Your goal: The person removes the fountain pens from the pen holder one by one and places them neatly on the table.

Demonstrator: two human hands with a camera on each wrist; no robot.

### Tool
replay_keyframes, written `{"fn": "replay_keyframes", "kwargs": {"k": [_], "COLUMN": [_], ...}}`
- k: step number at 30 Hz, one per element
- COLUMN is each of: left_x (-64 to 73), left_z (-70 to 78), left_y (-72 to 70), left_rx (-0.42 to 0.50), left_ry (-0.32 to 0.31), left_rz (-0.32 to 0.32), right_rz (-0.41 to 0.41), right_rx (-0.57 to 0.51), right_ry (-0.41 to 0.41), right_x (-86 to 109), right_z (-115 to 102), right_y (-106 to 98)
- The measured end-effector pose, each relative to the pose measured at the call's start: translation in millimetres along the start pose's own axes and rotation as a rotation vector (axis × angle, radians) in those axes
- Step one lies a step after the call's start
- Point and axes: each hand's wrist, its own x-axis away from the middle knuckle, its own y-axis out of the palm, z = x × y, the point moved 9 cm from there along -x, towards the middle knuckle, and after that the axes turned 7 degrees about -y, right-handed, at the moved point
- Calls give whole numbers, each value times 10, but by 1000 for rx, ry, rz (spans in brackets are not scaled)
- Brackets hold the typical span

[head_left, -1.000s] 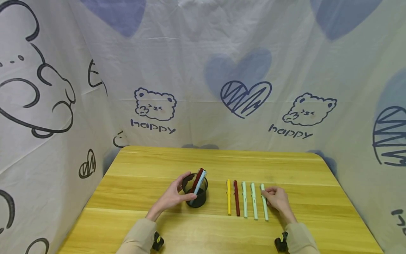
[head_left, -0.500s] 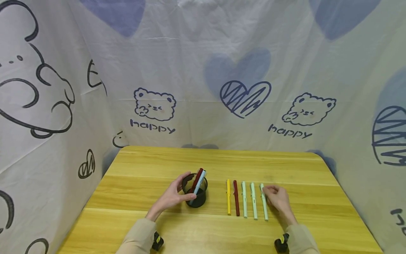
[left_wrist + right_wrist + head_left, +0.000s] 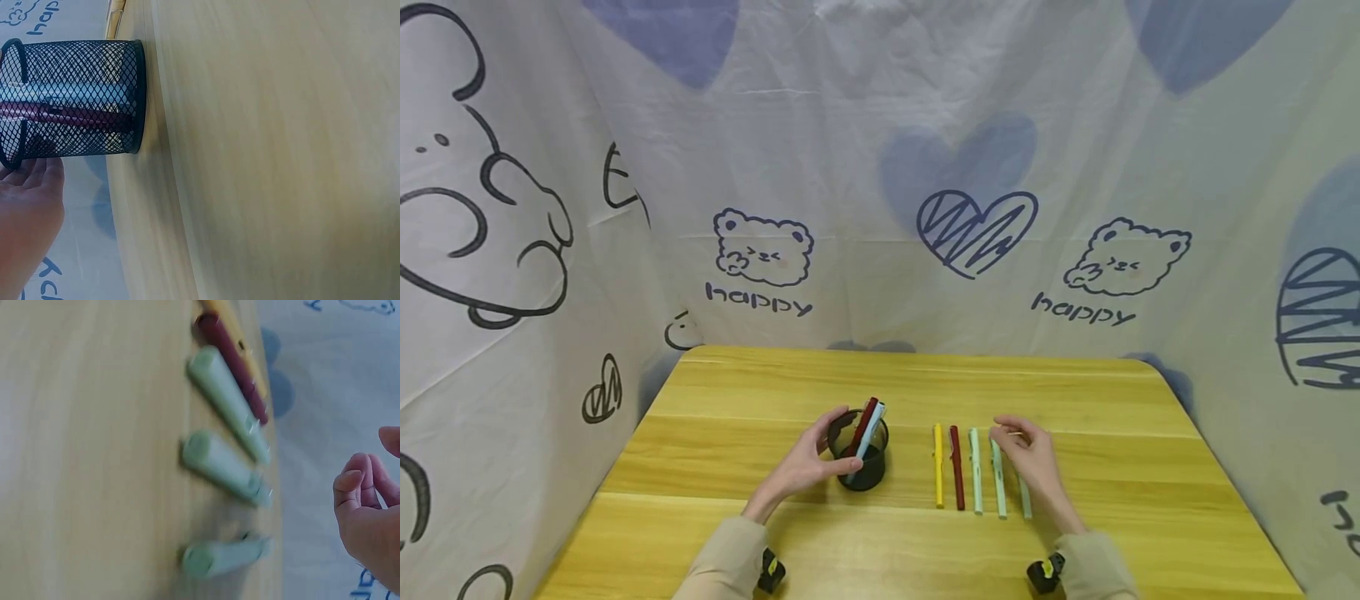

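Observation:
My left hand (image 3: 808,458) holds a black mesh pen holder (image 3: 867,478), fingers round its far side and thumb at the near side. Inside lean a dark red pen (image 3: 862,421) and a light blue pen (image 3: 872,429), which show through the mesh in the left wrist view. My right hand (image 3: 1033,458) hovers above the row of pens, fingers loosely bent, nothing in its grasp. It partly covers the middle mint green pen (image 3: 999,487) and the rightmost mint green pen (image 3: 1026,500). Left of these lie another mint green pen (image 3: 976,475), a dark red pen (image 3: 957,475) and a yellow pen (image 3: 938,467).
The wooden table (image 3: 760,383) has its far edge against a printed white cloth (image 3: 865,317). Cloth also hangs at the left and right sides. The pens lie side by side, right of the pen holder, with small gaps between them.
My right hand has let go of the rightmost mint green pen, lifted, and shifted left over the row. That pen's top stands slightly further left than before. My left hand stays at the pen holder.

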Motion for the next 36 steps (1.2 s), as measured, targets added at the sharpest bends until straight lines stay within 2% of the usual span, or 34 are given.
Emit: {"fn": "replay_keyframes", "kwargs": {"k": [10, 16, 26, 28, 33, 36], "left_x": [1, 3, -6, -3, 6, 7], "left_z": [-37, -49, -46, -51, -33, -13], "left_y": [-44, -50, 2, 6, 12, 13], "left_rx": [-46, -63, -50, -51, -50, -52], "left_ry": [-27, -32, -12, -14, -6, 3], "left_rz": [41, 52, 31, 30, 28, 27], "right_rz": [-184, -278, -327, -330, -260, -230], "right_rx": [-74, -87, -45, -42, -48, -52], "right_ry": [-153, -162, -175, -182, -195, -198], "right_x": [-22, -92, -187, -170, -202, -254], "right_z": [-377, -493, -574, -656, -675, -572], "right_y": [652, 1033, 1466, 1506, 1556, 1576]}}
